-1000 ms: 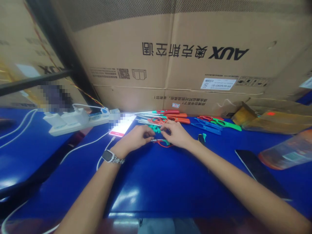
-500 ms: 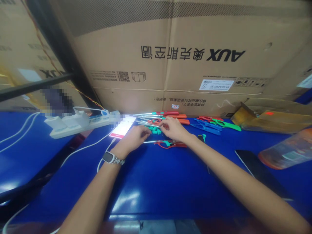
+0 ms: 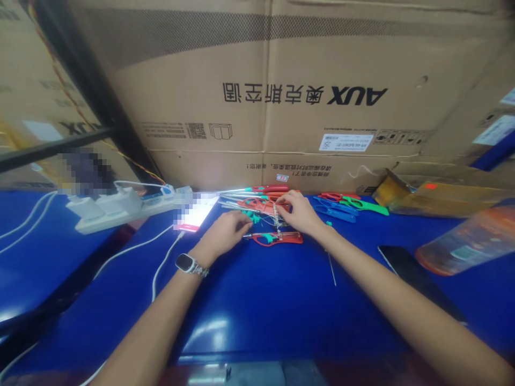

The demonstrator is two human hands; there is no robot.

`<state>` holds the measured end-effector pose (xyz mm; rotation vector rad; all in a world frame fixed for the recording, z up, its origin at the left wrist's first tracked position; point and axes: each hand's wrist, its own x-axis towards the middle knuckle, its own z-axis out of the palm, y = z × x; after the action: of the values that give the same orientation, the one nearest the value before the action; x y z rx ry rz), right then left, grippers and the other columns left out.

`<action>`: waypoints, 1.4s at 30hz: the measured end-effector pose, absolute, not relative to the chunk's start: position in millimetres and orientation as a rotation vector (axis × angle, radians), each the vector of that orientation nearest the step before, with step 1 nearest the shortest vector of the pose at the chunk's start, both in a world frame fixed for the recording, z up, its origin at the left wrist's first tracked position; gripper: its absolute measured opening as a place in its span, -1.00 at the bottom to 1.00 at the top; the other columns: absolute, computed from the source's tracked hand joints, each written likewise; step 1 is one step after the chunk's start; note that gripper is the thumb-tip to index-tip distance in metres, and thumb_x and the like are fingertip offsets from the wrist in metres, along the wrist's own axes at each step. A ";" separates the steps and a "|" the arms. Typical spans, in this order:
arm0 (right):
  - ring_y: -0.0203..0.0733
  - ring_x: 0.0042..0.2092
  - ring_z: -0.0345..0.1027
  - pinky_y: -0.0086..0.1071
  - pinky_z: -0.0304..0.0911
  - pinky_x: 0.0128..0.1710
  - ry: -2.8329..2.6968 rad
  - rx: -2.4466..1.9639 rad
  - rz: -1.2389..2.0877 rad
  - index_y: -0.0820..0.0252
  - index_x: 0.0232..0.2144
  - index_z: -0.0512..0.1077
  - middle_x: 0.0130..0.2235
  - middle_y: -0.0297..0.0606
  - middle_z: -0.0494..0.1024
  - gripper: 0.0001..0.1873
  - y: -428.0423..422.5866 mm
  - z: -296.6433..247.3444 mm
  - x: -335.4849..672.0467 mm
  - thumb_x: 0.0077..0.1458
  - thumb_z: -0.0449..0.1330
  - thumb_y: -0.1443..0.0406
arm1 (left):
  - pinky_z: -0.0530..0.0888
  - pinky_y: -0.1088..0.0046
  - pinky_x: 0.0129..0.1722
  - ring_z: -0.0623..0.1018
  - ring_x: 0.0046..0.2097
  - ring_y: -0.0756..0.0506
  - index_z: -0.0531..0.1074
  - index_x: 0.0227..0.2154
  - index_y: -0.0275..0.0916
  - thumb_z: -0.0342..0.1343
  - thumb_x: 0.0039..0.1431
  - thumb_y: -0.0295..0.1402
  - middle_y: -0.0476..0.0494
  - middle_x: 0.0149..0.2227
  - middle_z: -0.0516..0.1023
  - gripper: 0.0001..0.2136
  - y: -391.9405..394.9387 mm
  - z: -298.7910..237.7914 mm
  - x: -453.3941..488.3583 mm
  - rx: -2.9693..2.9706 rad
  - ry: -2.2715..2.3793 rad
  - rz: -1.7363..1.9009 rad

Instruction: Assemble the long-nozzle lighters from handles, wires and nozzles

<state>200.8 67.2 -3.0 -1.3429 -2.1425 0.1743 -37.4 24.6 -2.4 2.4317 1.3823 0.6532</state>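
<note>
On a blue table (image 3: 257, 300) lies a heap of red-handled scissors (image 3: 257, 202) with long steel blades. My left hand (image 3: 225, 231), a watch on its wrist, rests with fingers curled beside small teal pieces (image 3: 252, 215); what it holds is hidden. My right hand (image 3: 298, 210) reaches into the heap, its fingers pinched on a red-handled pair. In front of both hands lies one pair of red scissors with a teal part (image 3: 277, 237).
A large AUX cardboard box (image 3: 281, 96) walls the back. Blue, green and red scissors (image 3: 350, 205) lie at right. A lit phone (image 3: 195, 214) on a white cable and a power strip (image 3: 116, 206) sit left. A dark phone (image 3: 406, 265) and an orange-lidded container (image 3: 466, 241) sit at right.
My right hand has left the red scissors with the teal part on the table and moved back into the heap. My left hand has stayed nearly in place.
</note>
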 end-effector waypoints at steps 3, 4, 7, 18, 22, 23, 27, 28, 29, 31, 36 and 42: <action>-0.02 0.00 0.36 -0.19 0.18 0.00 -2.230 -1.485 0.163 0.14 -0.28 0.54 -0.12 -0.15 0.55 -0.81 85.2 10.8 177.0 0.18 0.16 0.20 | 0.34 0.40 -0.29 0.49 -0.29 -0.10 0.54 -0.33 -0.24 0.01 0.31 -0.32 -0.13 -0.32 0.56 -0.78 22.5 -0.9 -30.6 2.419 1.389 0.700; 0.02 0.01 0.36 -0.14 0.17 0.01 -2.272 -1.573 0.166 0.13 -0.28 0.55 -0.11 -0.13 0.56 -0.78 92.1 15.2 167.2 0.18 0.16 0.16 | 0.34 0.40 -0.28 0.49 -0.29 -0.10 0.54 -0.34 -0.24 0.01 0.31 -0.32 -0.12 -0.33 0.55 -0.78 21.6 -0.6 -29.1 2.421 1.383 0.718; 0.11 -0.07 0.42 -0.08 0.17 -0.03 -2.322 -1.635 0.229 0.15 -0.40 0.56 -0.25 -0.11 0.61 -0.84 110.2 24.2 140.4 0.03 0.29 0.18 | 0.34 0.39 -0.25 0.48 -0.28 -0.10 0.53 -0.34 -0.23 0.01 0.32 -0.33 -0.11 -0.33 0.54 -0.78 19.3 -0.1 -28.3 2.419 1.370 0.766; -0.18 -0.15 0.40 -0.30 0.20 -0.11 -2.125 -1.215 0.230 0.16 -0.31 0.42 -0.17 -0.25 0.54 -0.92 116.1 43.1 135.9 0.16 0.15 0.27 | 0.35 0.39 -0.29 0.48 -0.32 -0.09 0.53 -0.35 -0.26 0.04 0.30 -0.29 -0.13 -0.33 0.56 -0.78 23.4 -2.5 -39.4 2.331 1.416 0.931; -0.24 -0.30 0.36 -0.34 0.23 -0.24 -1.977 -0.834 0.324 0.15 -0.38 0.32 -0.29 -0.30 0.51 -0.91 90.1 51.8 154.2 0.19 0.12 0.28 | 0.35 0.41 -0.32 0.48 -0.35 -0.08 0.54 -0.32 -0.25 0.03 0.31 -0.18 -0.11 -0.35 0.58 -0.72 20.7 1.1 -34.8 2.218 1.393 1.110; -0.25 -0.32 0.36 -0.35 0.23 -0.27 -1.970 -0.804 0.372 0.14 -0.37 0.30 -0.29 -0.30 0.51 -0.90 79.7 51.7 160.3 0.21 0.10 0.27 | 0.36 0.41 -0.32 0.49 -0.34 -0.08 0.54 -0.30 -0.25 0.02 0.31 -0.16 -0.10 -0.35 0.58 -0.71 19.8 2.2 -33.0 2.167 1.386 1.156; -0.29 -0.45 0.33 -0.39 0.19 -0.40 -1.991 -0.888 0.550 0.11 -0.31 0.22 -0.43 -0.39 0.44 -0.84 35.1 37.7 188.3 0.31 0.03 0.19 | 0.42 0.42 -0.28 0.51 -0.34 -0.07 0.53 -0.20 -0.28 -0.04 0.34 -0.06 -0.12 -0.36 0.58 -0.61 18.0 4.4 -25.3 1.878 1.236 1.297; -0.30 -0.48 0.30 -0.40 0.17 -0.42 -2.012 -0.934 0.552 0.11 -0.31 0.21 -0.46 -0.41 0.41 -0.83 25.9 31.8 195.0 0.32 0.02 0.18 | 0.44 0.41 -0.28 0.51 -0.36 -0.06 0.52 -0.18 -0.29 -0.06 0.34 -0.04 -0.12 -0.37 0.57 -0.58 17.9 4.4 -23.3 1.810 1.180 1.306; -0.31 -0.48 0.29 -0.40 0.16 -0.42 -2.044 -0.972 0.537 0.11 -0.30 0.22 -0.45 -0.41 0.41 -0.84 18.2 25.8 200.9 0.32 0.02 0.18 | 0.45 0.41 -0.29 0.51 -0.37 -0.05 0.51 -0.16 -0.30 -0.06 0.33 -0.02 -0.13 -0.38 0.57 -0.56 17.6 4.4 -21.3 1.757 1.137 1.299; -0.28 -0.43 0.31 -0.40 0.16 -0.39 -2.123 -1.016 0.467 0.11 -0.31 0.23 -0.40 -0.37 0.43 -0.85 7.6 15.8 209.8 0.33 0.01 0.21 | 0.46 0.43 -0.31 0.50 -0.40 -0.04 0.51 -0.15 -0.31 -0.03 0.30 0.02 -0.12 -0.40 0.57 -0.54 16.3 4.4 -17.3 1.697 1.101 1.239; -0.16 -0.26 0.41 -0.35 0.21 -0.30 -2.410 -1.087 0.330 0.11 -0.26 0.29 -0.25 -0.24 0.51 -0.86 1.8 12.1 209.8 0.34 -0.01 0.23 | 0.48 0.46 -0.37 0.49 -0.46 0.00 0.52 -0.29 -0.30 0.13 0.19 0.03 -0.08 -0.45 0.56 -0.58 11.0 6.2 -9.6 1.646 1.071 1.054; -0.03 -0.18 0.49 -0.28 0.28 -0.27 -2.550 -1.102 0.279 0.15 -0.10 0.30 -0.15 -0.15 0.57 -0.74 9.6 19.0 193.8 0.32 0.04 0.11 | 0.50 0.45 -0.35 0.51 -0.44 0.00 0.51 -0.41 -0.31 0.26 0.07 -0.04 -0.10 -0.45 0.57 -0.64 14.3 5.8 -14.9 1.444 1.071 1.078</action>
<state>193.8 9.6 19.0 -1.1018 -2.5499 0.2791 -14.9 14.3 5.8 1.4438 1.0711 1.0776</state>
